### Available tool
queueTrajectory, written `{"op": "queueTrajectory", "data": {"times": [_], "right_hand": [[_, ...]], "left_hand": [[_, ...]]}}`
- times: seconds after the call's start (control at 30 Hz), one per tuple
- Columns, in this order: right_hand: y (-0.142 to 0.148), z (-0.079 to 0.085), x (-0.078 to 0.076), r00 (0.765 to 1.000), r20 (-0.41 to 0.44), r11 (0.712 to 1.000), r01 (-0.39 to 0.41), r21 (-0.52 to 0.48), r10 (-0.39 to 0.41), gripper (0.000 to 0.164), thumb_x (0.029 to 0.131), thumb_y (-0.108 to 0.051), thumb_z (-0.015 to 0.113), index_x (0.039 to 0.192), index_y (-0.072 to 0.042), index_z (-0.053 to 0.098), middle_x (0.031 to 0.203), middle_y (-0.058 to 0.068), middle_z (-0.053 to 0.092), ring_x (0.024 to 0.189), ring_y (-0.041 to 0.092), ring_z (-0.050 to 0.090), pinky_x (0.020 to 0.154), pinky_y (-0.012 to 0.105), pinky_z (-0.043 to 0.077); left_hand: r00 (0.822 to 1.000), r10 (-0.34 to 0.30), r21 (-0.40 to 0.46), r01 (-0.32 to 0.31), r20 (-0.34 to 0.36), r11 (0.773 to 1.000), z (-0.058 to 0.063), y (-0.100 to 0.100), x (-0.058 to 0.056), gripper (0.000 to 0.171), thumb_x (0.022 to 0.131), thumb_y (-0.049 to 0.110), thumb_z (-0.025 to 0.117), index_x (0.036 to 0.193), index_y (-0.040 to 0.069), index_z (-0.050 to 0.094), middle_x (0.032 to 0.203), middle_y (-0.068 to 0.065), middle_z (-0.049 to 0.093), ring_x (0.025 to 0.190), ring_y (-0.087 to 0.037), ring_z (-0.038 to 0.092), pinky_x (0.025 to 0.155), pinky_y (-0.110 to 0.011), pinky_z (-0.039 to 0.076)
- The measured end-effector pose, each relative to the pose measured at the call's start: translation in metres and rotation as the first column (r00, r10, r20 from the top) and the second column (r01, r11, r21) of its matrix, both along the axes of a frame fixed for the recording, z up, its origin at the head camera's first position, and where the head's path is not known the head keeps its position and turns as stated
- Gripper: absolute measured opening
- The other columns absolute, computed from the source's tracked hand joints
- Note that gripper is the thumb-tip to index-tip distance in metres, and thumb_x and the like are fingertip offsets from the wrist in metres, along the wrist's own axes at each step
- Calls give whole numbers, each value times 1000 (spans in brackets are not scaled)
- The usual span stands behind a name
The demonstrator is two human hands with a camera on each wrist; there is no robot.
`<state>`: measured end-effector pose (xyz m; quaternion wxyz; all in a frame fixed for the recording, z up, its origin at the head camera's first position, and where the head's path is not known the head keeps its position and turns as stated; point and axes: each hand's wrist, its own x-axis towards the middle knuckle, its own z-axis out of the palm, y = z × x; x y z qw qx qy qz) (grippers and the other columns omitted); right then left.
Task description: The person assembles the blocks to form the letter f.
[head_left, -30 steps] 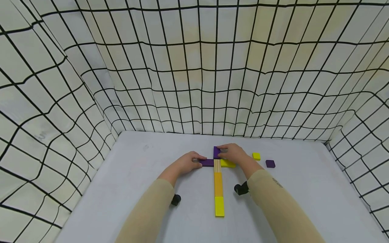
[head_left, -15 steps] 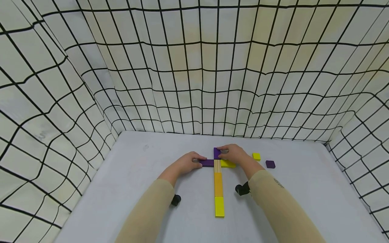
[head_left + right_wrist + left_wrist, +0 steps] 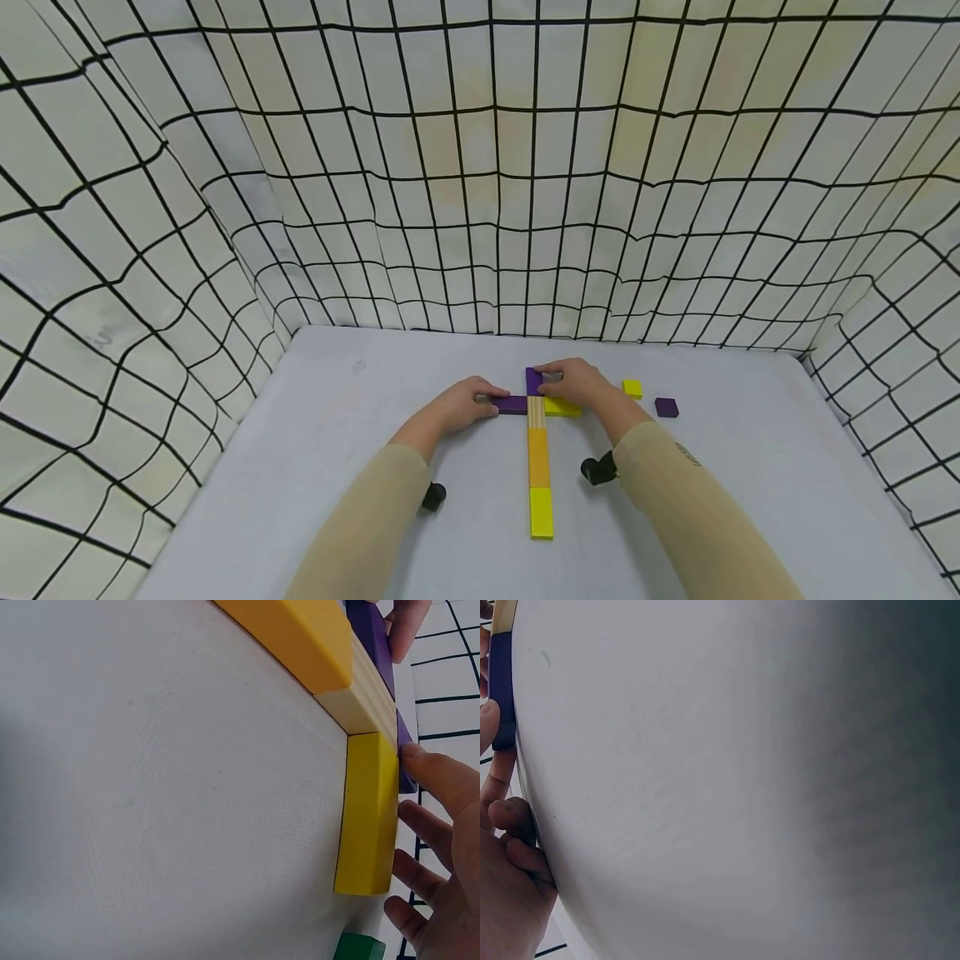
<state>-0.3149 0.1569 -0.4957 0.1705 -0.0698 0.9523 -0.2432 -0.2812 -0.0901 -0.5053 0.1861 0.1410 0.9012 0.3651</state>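
Note:
My left hand (image 3: 459, 406) grips the outer end of a purple block (image 3: 512, 405) between thumb and index finger. The block's inner end meets a plain wooden block (image 3: 536, 412). Beyond the wooden block, my right hand (image 3: 577, 383) pinches another purple block (image 3: 533, 381), partly covered by the fingers. A yellow block (image 3: 562, 407) lies against the wooden block's right side, under my right hand's spread fingers. Toward me, an orange block (image 3: 538, 458) and a second yellow block (image 3: 541, 512) continue the line, end to end, giving a cross shape.
To the right on the white table (image 3: 735, 475) lie a small yellow block (image 3: 632, 389) and a small dark purple block (image 3: 666, 407). The right wrist view shows a green block (image 3: 358, 947) at its bottom edge. Black netting (image 3: 495, 175) rises behind the table and along both sides.
The far purple block has come slightly nearer to me, toward the wooden block, with my right hand on it. My left hand keeps its place.

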Motion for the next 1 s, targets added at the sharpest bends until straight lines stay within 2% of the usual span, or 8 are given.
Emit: {"op": "queueTrajectory", "data": {"times": [0.23,0.6,0.8,1.0], "right_hand": [[1,2,2,1000,0,1000,1,-19,-1,47,93,-40,68,139,-33,59,147,7,50,135,33,44,112,56,32],[5,5,3,999,1,995,44,-91,-44,45,95,-39,66,140,-32,58,145,7,52,120,30,53,104,51,44],[10,6,2,998,-34,991,50,-125,-54,44,95,-38,66,139,-32,59,143,5,53,116,28,54,93,43,52],[19,17,3,993,-93,989,53,-139,-66,46,94,-39,69,138,-29,60,135,8,58,107,27,54,85,39,51]], "left_hand": [[1000,-5,4,5,-4,1000,1,0,1,31,95,24,67,125,30,70,129,0,59,130,-27,48,113,-52,33],[1000,7,-4,-7,-3,1000,1,2,1,30,95,24,67,124,31,70,128,0,59,129,-27,48,112,-52,34],[1000,8,-3,-8,5,1000,0,1,0,30,95,24,67,124,31,70,129,0,59,130,-27,48,113,-52,33],[1000,8,-4,-8,-4,1000,-1,1,-1,30,95,24,67,124,31,70,129,1,59,131,-27,47,113,-52,32]]}}
